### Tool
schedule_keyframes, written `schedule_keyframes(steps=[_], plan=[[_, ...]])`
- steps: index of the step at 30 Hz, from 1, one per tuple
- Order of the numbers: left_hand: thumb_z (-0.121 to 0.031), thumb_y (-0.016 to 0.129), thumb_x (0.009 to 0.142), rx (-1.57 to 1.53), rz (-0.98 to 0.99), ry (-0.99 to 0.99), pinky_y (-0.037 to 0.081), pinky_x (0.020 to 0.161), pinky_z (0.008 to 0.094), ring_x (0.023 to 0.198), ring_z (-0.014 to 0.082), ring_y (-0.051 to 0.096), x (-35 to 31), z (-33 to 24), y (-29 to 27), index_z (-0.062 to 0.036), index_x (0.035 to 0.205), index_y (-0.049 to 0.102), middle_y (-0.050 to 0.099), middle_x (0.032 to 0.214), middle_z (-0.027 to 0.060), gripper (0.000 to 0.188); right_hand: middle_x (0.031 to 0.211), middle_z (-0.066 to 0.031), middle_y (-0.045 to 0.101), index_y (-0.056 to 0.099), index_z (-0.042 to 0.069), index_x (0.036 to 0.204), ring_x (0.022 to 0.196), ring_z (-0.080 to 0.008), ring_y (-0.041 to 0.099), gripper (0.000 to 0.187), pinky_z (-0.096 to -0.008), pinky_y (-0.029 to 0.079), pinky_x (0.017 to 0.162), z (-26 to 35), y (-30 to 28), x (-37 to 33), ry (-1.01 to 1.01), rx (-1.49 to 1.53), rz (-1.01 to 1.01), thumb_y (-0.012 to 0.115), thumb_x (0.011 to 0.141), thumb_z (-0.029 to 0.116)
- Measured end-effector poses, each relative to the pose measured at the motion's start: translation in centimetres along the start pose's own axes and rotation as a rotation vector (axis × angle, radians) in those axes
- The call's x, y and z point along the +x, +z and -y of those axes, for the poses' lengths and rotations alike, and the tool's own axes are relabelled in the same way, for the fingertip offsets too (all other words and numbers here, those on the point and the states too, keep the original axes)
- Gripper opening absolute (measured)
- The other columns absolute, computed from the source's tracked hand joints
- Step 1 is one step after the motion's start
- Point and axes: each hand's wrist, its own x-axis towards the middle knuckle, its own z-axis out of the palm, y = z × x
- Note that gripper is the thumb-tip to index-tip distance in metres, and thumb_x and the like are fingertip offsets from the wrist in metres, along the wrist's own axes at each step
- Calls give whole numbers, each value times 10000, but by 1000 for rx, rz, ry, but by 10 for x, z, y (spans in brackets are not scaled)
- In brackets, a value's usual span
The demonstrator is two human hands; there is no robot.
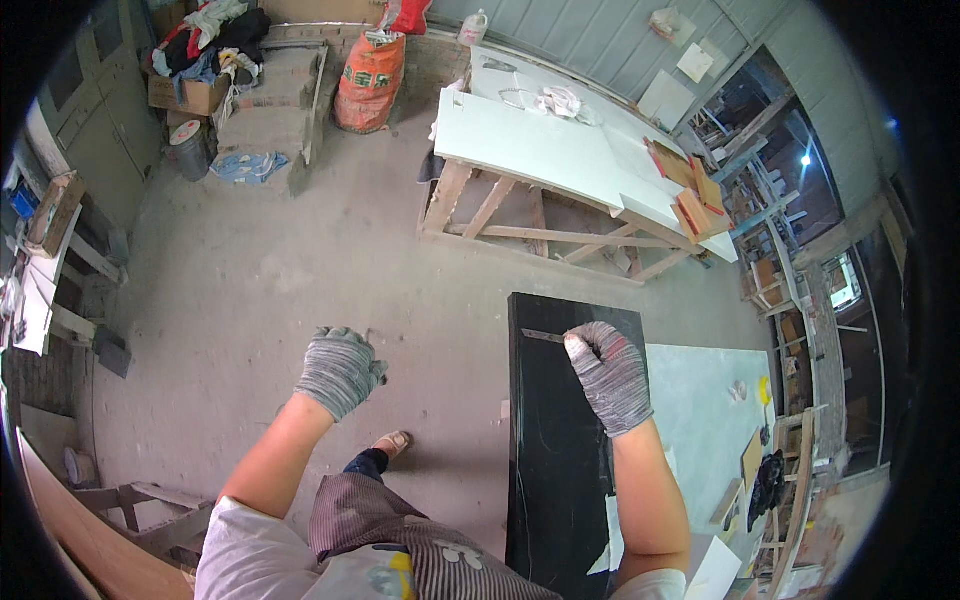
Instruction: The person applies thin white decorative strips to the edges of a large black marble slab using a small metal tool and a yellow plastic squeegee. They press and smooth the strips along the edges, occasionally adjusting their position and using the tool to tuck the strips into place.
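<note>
Both my hands wear grey striped knit gloves. My right hand (610, 378) is closed over a long black slab (560, 440), gripping one end of a thin, flat metal strip (543, 336). The strip's free end points left across the slab; whether it belongs to a ruler or a blade I cannot tell. Off to the slab's left, my left hand (340, 374) hangs above the floor with its fingers curled in. Its palm is hidden, and anything inside it cannot be made out.
A pale slab surface (710, 400) adjoins the black slab on the right. Farther back, a white-topped table (540, 135) on a wooden frame carries wooden pieces (700, 200). An orange sack (370, 85) stands by the wall. At far left is a workbench (45, 280).
</note>
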Motion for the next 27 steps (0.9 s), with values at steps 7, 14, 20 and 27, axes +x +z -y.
schedule_keyframes(steps=[7, 14, 20, 27], plan=[[-359, 616, 910, -618, 148, 377, 485, 906, 447, 1010, 333, 639, 60, 18, 50, -138, 1118, 689, 705, 1061, 92, 312, 827, -102, 677, 682, 32, 937, 742, -196, 637, 173, -325, 521, 728, -46, 33, 20, 114, 26, 81, 660, 915, 203], [-406, 630, 912, -207, 411, -24, 439, 1034, 433, 1218, 342, 567, 130, 141, 227, -75, 1353, 546, 590, 1342, 144, 557, 856, -107, 685, 682, 34, 937, 768, -198, 652, 176, -327, 524, 732, -66, 46, 50, 171, -13, 142, 676, 902, 207], [-310, 641, 894, -663, 89, -7, 509, 915, 421, 1086, 328, 622, 170, 73, 193, -40, 1212, 602, 619, 1263, 169, 418, 850, -111, 688, 679, 35, 930, 777, -223, 660, 193, -344, 525, 735, -103, 58, 66, 247, -159, 160, 697, 882, 220], [-86, 646, 930, -2366, -1, -277, 523, 766, 294, 810, 137, 621, 189, -111, 117, -25, 1041, 664, 679, 911, 46, 127, 880, -167, 687, 662, 32, 913, 842, -319, 665, 281, -403, 518, 785, -112, 87, 130, 270, -302, 311, 700, 864, 306]])
